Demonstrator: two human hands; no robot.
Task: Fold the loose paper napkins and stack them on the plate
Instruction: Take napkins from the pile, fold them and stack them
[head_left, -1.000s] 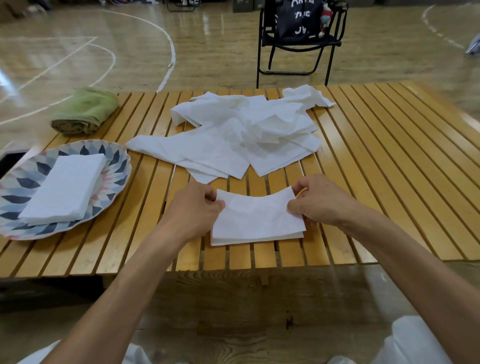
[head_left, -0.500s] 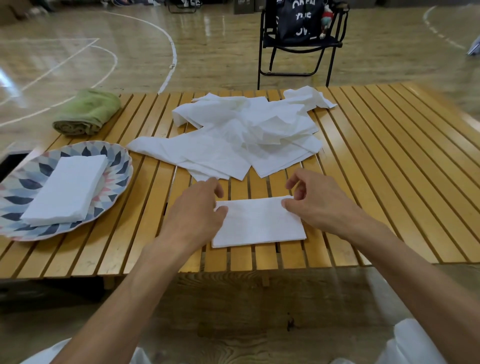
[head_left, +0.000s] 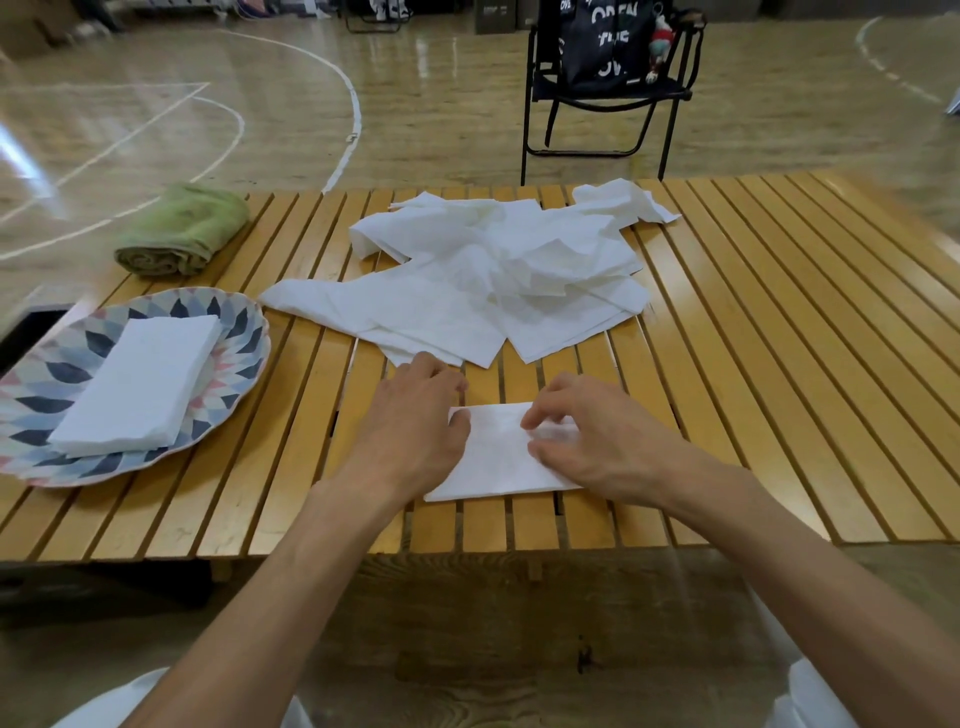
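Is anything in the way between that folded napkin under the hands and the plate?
Nothing visible. Only bare table slats lie between the folded napkin and the plate to its left; the loose pile sits farther back.

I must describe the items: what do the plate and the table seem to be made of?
Plate: probably glazed ceramic, or melamine; smooth printed petal pattern, scalloped rim. Table: wood or bamboo slats, lightly varnished; yellow grain, gaps between strips.

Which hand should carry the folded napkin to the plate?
Left, probably. The left hand already rests on the folded napkin at its plate-side edge, and the plate lies on that side. The right hand would have to cross over.
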